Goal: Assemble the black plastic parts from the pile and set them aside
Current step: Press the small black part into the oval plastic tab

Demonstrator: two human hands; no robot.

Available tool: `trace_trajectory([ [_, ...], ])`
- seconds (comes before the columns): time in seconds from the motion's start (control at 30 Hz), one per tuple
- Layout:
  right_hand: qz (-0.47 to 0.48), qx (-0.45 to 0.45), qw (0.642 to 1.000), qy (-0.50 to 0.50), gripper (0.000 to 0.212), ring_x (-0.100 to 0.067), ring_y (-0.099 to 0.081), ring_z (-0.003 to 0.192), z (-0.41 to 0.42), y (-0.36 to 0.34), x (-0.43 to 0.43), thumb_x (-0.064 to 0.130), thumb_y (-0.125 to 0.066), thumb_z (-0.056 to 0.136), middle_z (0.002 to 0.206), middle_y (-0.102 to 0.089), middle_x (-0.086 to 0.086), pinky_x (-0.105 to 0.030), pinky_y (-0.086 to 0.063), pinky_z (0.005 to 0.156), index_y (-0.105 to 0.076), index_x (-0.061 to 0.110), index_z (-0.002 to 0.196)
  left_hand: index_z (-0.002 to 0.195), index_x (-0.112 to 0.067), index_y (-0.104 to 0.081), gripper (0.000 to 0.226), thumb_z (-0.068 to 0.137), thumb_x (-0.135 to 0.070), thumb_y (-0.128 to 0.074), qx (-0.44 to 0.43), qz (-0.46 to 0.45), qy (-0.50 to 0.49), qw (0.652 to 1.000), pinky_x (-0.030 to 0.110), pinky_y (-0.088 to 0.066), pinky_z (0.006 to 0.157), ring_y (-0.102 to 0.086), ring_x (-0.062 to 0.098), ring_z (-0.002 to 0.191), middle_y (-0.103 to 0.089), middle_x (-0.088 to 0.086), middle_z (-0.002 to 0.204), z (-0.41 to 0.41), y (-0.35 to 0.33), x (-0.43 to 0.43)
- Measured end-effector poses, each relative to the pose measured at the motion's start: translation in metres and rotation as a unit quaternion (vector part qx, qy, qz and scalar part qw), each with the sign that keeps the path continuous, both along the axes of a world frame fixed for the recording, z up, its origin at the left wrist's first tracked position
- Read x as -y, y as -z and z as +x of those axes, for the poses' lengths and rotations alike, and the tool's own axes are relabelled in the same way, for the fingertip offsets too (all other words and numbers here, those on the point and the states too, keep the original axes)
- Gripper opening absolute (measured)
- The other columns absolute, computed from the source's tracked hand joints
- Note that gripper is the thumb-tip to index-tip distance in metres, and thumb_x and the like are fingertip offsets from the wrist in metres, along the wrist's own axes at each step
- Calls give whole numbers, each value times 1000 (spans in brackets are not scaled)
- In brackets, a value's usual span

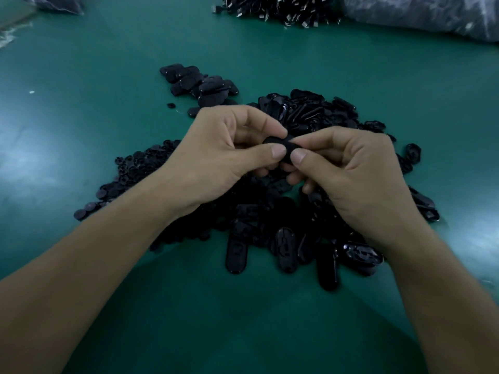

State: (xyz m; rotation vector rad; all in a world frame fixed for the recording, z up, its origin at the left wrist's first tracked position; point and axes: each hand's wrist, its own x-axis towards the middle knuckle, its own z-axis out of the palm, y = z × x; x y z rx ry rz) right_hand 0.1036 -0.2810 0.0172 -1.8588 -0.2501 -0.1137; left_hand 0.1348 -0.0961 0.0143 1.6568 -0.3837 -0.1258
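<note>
Above a pile of black oval plastic shells (286, 238), both my hands meet on one black plastic part (280, 145). My left hand (226, 155) pinches its left end between thumb and fingers. My right hand (351, 168) pinches its right end, thumb on top. Most of the part is hidden by my fingers. A heap of small round black pieces (129, 176) lies left of my left wrist. A smaller group of flat black oval parts (199, 85) lies apart at the upper left of the pile.
The green table (108, 76) stretches all around. At the far edge lies another heap of black parts with metal bits (278, 9). A grey plastic bag (426, 14) sits at the far right, another bag (59, 2) at the far left.
</note>
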Motion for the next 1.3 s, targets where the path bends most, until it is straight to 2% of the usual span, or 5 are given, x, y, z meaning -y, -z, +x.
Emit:
trace_trajectory([
  [0.3, -35, 8, 999, 3, 9, -9, -71, 62, -2, 0, -1, 19, -75, 89, 74, -75, 6, -14, -50, 54, -71, 26, 84, 92, -16, -76, 24, 69, -21, -80, -9, -25, 3, 1000, 22, -58, 65, -69, 13, 66, -76, 7, 78, 0, 2, -2],
  [0.6, -43, 5, 999, 0, 15, -6, -71, 63, -1, 1, -2, 15, -72, 91, 75, -75, 9, -12, -50, 55, -70, 28, 86, 93, -17, -76, 25, 68, -19, -80, -39, -39, -7, 998, 24, -59, 65, -72, 17, 71, -76, 13, 83, 0, 4, 0],
  [0.7, -49, 6, 999, 5, 14, -5, -70, 62, 0, 1, -2, 17, -73, 90, 75, -75, 8, -12, -49, 55, -70, 30, 85, 97, -13, -72, 31, 68, -18, -79, -45, -36, -12, 998, 25, -60, 64, -72, 15, 67, -75, 9, 76, 0, 2, 0],
  [1.07, -79, 1, 997, 16, 10, -5, -69, 62, 0, 3, -1, 21, -73, 89, 75, -75, 7, -12, -49, 55, -72, 30, 84, 87, -9, -71, 24, 65, -15, -79, -43, -33, -27, 998, 29, -62, 66, -71, 20, 65, -73, 13, 75, -1, 2, 1],
  [1.3, -118, 16, 993, 25, 11, -10, -68, 65, -2, 1, -1, 24, -71, 91, 77, -73, 7, -28, -58, 61, -69, 31, 83, 87, -10, -72, 25, 65, -18, -80, -40, -32, -28, 998, 26, -60, 64, -72, 18, 65, -75, 10, 75, -2, 4, 2],
])
